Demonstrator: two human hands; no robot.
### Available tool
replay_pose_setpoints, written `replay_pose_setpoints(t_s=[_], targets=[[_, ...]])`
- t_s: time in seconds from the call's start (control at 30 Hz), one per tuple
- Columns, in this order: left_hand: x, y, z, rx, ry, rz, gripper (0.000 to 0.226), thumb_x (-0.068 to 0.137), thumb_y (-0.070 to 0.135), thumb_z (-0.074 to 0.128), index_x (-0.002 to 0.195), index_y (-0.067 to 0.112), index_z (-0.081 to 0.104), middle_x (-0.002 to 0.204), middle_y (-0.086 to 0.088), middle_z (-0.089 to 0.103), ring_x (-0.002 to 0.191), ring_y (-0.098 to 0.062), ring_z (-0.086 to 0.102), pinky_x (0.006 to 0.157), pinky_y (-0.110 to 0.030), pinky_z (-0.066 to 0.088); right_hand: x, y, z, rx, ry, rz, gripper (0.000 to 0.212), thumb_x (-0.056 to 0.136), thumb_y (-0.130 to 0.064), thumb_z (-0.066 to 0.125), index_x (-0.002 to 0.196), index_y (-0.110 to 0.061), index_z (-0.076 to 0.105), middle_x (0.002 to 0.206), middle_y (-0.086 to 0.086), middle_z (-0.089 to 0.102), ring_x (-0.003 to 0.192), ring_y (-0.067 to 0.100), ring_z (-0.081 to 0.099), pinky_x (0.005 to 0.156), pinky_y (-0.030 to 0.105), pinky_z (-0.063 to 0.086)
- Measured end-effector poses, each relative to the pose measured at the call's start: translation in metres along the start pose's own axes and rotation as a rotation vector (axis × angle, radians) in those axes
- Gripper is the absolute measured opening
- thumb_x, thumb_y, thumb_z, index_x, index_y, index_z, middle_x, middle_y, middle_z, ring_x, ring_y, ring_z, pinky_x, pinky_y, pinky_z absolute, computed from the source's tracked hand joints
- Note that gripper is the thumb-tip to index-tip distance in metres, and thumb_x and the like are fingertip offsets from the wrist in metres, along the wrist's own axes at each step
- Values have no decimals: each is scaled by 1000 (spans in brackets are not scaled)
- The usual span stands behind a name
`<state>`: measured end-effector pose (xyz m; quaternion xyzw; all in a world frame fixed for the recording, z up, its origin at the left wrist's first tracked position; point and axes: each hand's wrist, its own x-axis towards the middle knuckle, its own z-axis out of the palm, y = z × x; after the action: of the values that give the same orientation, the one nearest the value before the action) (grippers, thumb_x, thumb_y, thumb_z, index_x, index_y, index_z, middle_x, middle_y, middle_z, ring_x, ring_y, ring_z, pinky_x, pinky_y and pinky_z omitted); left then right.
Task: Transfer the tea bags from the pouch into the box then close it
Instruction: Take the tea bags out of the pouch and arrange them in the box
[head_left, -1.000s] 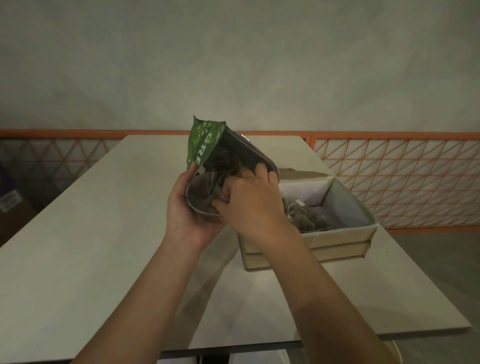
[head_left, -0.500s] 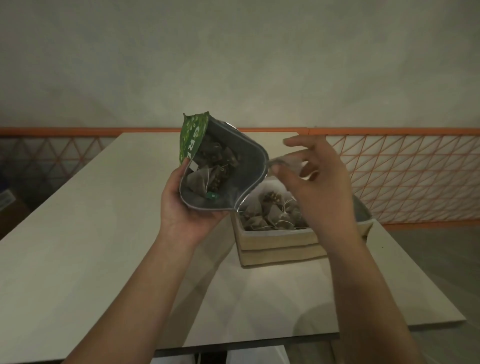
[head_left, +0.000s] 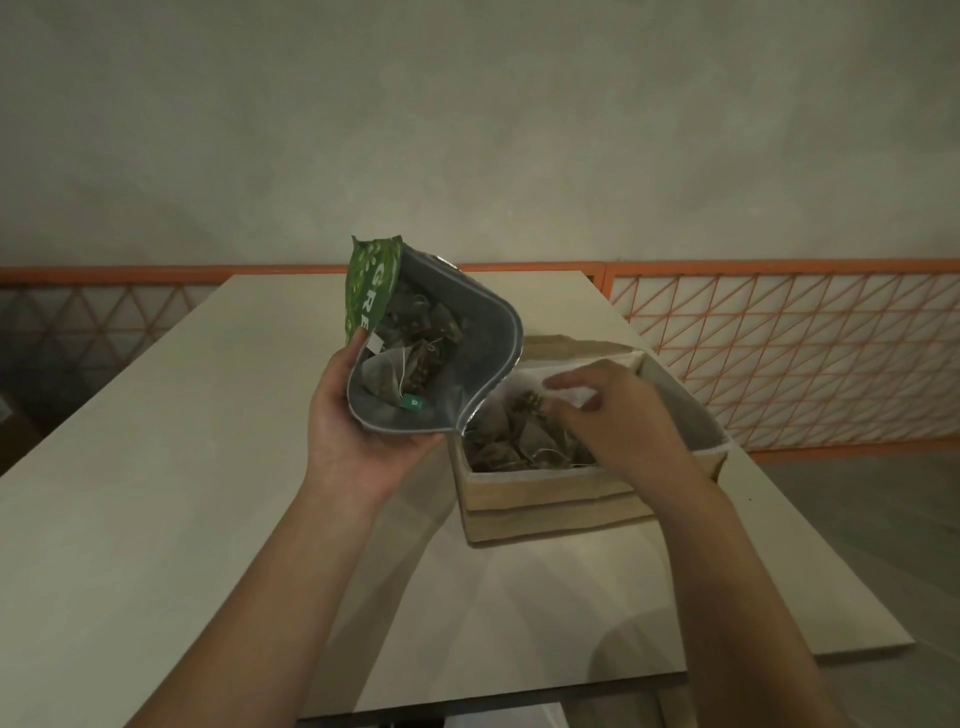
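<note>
My left hand (head_left: 358, 441) grips the green pouch (head_left: 483, 332) from below and holds it tilted, with its mouth open toward me. Several tea bags (head_left: 410, 358) with strings and a small green tag lie inside it. Just right of the pouch stands the open tan cardboard box (head_left: 545, 499), with several tea bags (head_left: 509, 436) piled in its left part. My right hand (head_left: 618, 415) reaches down into the box from the right. Its thumb and forefinger pinch a pale tea bag (head_left: 579, 397) just above the pile; this spot is blurred.
The box stands on a long pale table (head_left: 156, 493) whose near edge lies just below my forearms. An orange mesh fence (head_left: 779, 353) runs behind and to the right of the table. A plain grey wall fills the background.
My right hand left the pouch mouth, carried a tea bag rightward over the box and has now dropped into the box. The pouch stayed in my left hand.
</note>
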<state>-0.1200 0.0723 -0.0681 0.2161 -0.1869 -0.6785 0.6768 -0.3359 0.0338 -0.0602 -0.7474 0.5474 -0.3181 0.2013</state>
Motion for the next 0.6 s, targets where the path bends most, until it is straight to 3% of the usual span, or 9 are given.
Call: replay_pose_setpoints(t_s=[0.07,0.13,0.17,0.27,0.33,0.43,0.5,0.6], targets=[[0,1,1,-4,0,-1,51,98,48,45,107,12,79,129,-19,66,119,-37,63,102,-47,49,2,-2,3,-101,-213,42,15,93,-41,61,91,-30,72,94,-12,62,81,8,57,69,22,41],[-1,1,2,-6,-9,-8,51,98,49,45,107,11,79,129,-19,66,115,-37,65,100,-47,51,2,-4,5,-226,-339,98,36,95,-50,53,70,-25,63,68,-7,59,67,11,56,62,27,40],[-1,1,1,-8,-11,-10,52,98,49,45,106,11,79,129,-20,66,114,-38,65,99,-47,52,2,-5,5,-285,-343,118,41,95,-53,49,71,-22,62,66,-5,57,67,13,57,65,29,43],[-2,2,1,-17,2,-22,51,97,49,47,107,10,79,131,-20,64,118,-38,63,99,-47,51,-1,-13,1,-411,-213,71,40,98,-52,44,89,-23,69,83,-2,65,86,20,64,86,38,50],[-2,3,0,-15,9,-25,51,97,49,48,109,10,78,133,-20,63,122,-38,60,101,-47,49,-7,-25,-2,-271,-45,-24,30,97,-46,49,96,-27,73,93,-4,70,85,14,64,79,31,52],[-3,4,0,-2,9,-22,53,97,51,47,110,10,77,131,-21,64,112,-38,66,98,-45,51,-20,-52,-4,89,196,-213,13,94,-32,61,91,-25,71,88,-12,66,75,-1,57,63,8,40],[-4,4,3,17,18,-5,54,96,51,46,109,10,78,128,-20,66,103,-36,70,93,-43,55,-23,-71,1,204,232,-325,6,91,-26,65,88,-24,69,84,-13,63,77,-2,55,65,7,41],[-6,3,6,17,14,12,56,99,48,40,98,10,81,113,-15,73,94,-29,74,80,-38,60,-17,-91,19,189,233,-425,4,87,-21,70,88,-19,73,82,-7,65,76,4,56,67,19,47]])
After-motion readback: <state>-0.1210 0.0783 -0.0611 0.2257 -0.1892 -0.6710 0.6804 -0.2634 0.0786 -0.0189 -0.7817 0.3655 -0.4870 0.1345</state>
